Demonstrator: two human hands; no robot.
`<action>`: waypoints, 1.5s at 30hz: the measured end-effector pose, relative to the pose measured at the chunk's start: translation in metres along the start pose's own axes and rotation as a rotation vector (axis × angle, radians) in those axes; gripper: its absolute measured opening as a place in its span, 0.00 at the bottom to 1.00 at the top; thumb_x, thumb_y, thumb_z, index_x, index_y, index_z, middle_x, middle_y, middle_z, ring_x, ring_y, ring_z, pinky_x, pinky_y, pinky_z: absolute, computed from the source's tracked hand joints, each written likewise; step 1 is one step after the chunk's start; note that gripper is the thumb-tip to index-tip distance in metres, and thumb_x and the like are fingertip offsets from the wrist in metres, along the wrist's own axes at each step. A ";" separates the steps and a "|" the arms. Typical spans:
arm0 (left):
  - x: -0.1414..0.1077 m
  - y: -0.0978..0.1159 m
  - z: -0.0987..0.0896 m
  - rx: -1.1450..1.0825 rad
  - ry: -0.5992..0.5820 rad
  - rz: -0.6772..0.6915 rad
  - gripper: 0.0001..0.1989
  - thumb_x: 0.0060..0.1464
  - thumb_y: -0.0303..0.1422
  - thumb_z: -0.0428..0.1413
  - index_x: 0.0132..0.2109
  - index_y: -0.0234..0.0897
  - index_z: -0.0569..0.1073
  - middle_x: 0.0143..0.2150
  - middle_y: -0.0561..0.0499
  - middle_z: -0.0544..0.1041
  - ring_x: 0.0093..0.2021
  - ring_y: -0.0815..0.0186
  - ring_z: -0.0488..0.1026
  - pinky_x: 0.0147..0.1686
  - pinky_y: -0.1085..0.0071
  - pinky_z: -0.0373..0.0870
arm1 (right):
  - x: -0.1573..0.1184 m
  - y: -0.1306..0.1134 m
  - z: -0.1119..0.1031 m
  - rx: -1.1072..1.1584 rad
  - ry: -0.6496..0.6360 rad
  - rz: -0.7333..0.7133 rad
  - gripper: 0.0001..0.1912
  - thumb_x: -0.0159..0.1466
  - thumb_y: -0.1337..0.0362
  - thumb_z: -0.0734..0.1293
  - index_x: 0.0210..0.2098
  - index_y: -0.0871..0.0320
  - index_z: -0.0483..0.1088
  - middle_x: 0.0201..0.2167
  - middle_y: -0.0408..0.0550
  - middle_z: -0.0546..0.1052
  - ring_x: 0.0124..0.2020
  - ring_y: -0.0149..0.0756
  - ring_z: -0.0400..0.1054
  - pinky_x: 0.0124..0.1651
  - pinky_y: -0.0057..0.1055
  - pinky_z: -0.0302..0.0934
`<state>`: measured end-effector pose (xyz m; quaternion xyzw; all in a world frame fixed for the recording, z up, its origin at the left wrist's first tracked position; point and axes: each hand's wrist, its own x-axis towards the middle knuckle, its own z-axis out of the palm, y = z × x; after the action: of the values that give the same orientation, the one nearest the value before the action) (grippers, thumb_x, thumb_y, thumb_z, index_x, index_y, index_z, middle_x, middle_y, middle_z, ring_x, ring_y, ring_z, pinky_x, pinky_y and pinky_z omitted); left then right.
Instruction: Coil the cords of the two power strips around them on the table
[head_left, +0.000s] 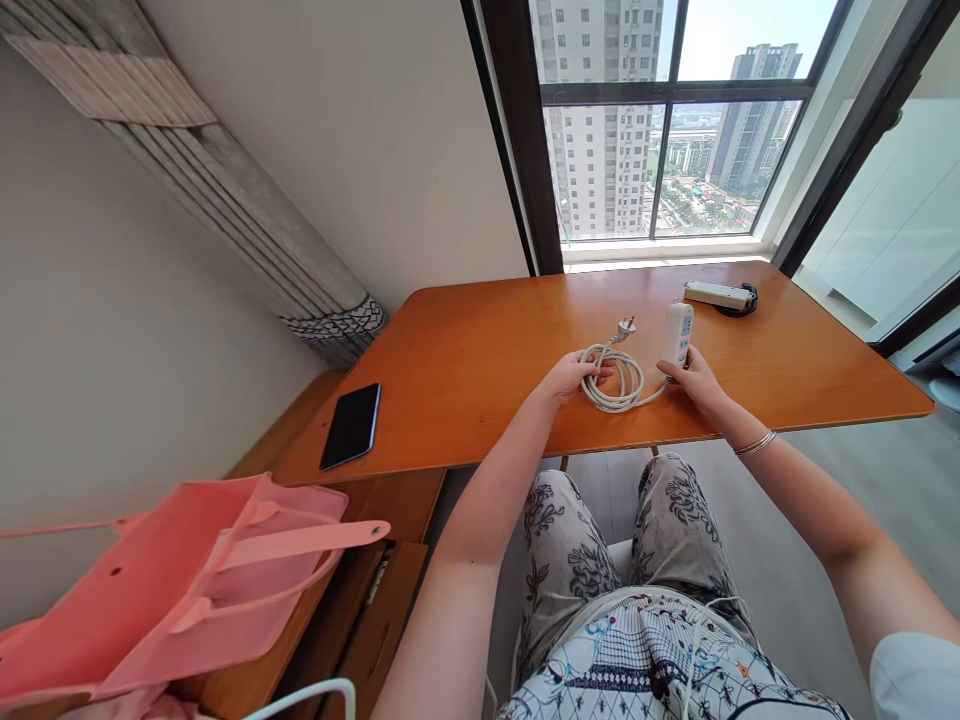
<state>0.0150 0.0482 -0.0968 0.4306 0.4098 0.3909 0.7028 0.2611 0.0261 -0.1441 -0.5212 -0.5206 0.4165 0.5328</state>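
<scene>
A white power strip (679, 330) stands on end in my right hand (694, 377), whose fingers wrap its lower part. Its sockets face to the right. From its bottom the pale cord runs left into a coil of cable (616, 385). My left hand (576, 378) is closed around the left side of that coil, with the fingers partly behind the loops. The cord's plug (624, 328) sticks up above the coil, prongs upward. Both hands are just over the near part of the wooden table (480, 370).
A second power strip (718, 293) with a black cord (742, 305) lies at the table's back right. A dark tablet or phone (351, 427) rests on the left end. The pink bag (225, 580) is at lower left. Beyond the table is a window (667, 95).
</scene>
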 end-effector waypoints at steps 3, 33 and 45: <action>-0.004 0.002 0.003 -0.041 0.010 0.068 0.15 0.38 0.16 0.58 0.35 0.33 0.70 0.39 0.46 0.82 0.36 0.66 0.80 0.35 0.73 0.73 | 0.006 0.000 0.000 -0.127 0.049 -0.029 0.34 0.48 0.43 0.75 0.45 0.55 0.63 0.42 0.49 0.74 0.44 0.43 0.69 0.46 0.41 0.68; -0.029 0.003 0.018 0.233 -0.003 0.389 0.09 0.43 0.32 0.58 0.33 0.38 0.65 0.30 0.57 0.66 0.33 0.69 0.63 0.38 0.72 0.62 | -0.026 -0.044 0.056 -0.442 0.145 -0.743 0.14 0.63 0.47 0.71 0.32 0.51 0.73 0.46 0.52 0.80 0.47 0.46 0.73 0.53 0.48 0.68; -0.036 0.013 0.013 0.310 -0.136 0.384 0.13 0.54 0.43 0.54 0.32 0.38 0.69 0.28 0.54 0.69 0.32 0.67 0.65 0.38 0.71 0.63 | -0.033 -0.040 0.056 -0.244 -0.081 -0.677 0.13 0.69 0.51 0.62 0.42 0.52 0.72 0.63 0.54 0.67 0.56 0.44 0.70 0.59 0.47 0.66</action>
<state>0.0115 0.0160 -0.0720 0.6284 0.3273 0.4198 0.5672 0.1978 -0.0042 -0.1138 -0.3622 -0.7300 0.1717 0.5535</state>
